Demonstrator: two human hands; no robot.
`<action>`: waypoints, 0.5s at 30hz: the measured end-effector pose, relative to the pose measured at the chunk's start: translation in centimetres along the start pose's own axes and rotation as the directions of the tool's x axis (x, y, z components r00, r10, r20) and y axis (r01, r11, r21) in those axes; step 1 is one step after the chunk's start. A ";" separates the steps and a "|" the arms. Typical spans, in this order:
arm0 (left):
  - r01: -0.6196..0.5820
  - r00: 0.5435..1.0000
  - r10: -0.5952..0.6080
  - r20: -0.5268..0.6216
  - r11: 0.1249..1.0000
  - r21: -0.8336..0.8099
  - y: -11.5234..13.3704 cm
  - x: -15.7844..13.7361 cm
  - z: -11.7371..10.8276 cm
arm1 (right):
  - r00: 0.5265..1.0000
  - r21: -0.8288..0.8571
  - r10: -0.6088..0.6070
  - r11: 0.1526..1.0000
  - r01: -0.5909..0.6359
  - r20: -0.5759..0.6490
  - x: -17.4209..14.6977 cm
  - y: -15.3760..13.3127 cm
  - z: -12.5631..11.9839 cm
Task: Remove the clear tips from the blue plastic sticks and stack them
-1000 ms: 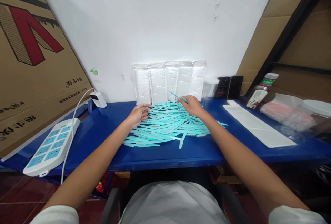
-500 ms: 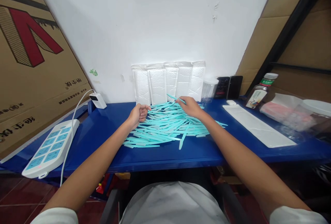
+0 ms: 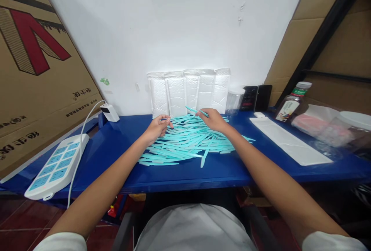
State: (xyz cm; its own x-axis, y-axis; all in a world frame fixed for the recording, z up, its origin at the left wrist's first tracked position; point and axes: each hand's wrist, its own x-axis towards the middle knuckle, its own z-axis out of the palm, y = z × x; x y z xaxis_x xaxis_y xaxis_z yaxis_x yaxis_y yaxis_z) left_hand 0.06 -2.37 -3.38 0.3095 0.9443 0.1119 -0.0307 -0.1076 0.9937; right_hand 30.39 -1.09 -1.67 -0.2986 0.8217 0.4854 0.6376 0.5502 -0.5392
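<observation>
A loose heap of thin turquoise plastic sticks point(image 3: 185, 142) lies spread across the middle of the blue tabletop point(image 3: 121, 154), reaching almost back to the wall. The right hand point(image 3: 213, 119) rests on the far side of the heap, its fingers pinched closed on one turquoise stick point(image 3: 194, 110) whose tip is raised and points left. The left hand point(image 3: 156, 126) sits at the heap's left rim, fingers loosely curled and touching the sticks; I cannot tell whether it grips any.

Just behind the heap, a row of white padded mailer bags point(image 3: 189, 90) leans upright against the wall, with a clear plastic cup point(image 3: 234, 100) and two dark phones point(image 3: 256, 97) to their right. A bottle with a green-and-white label point(image 3: 291, 102), its writing too small to read, stands further right beside a flat white tray point(image 3: 290, 140).

At the left, a white power strip point(image 3: 55, 164) overhangs the table edge. The big cardboard carton point(image 3: 34, 57) bears a red V-shaped mark and upside-down Chinese print. Bare blue surface stays open in front of the heap and to its left.
</observation>
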 end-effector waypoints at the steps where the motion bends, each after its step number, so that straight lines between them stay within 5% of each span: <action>1: -0.006 1.000 0.006 -0.006 1.000 0.016 0.0 0.0 0.0 | 1.000 0.011 -0.012 1.000 0.012 0.004 0.0 -0.1 0.0; 15: 0.170 0.985 -0.160 0.065 0.963 -0.207 0.6 -0.1 -0.5 | 0.999 0.050 -0.034 0.998 0.033 0.027 -0.2 -0.7 -0.2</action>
State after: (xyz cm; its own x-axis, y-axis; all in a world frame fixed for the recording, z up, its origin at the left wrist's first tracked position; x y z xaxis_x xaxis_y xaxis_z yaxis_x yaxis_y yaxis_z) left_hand -0.51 -2.38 -2.80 0.3719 0.9270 -0.0492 -0.1732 0.1213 0.9774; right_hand 30.12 -1.70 -1.30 -0.3393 0.8063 0.4846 0.5912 0.5834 -0.5568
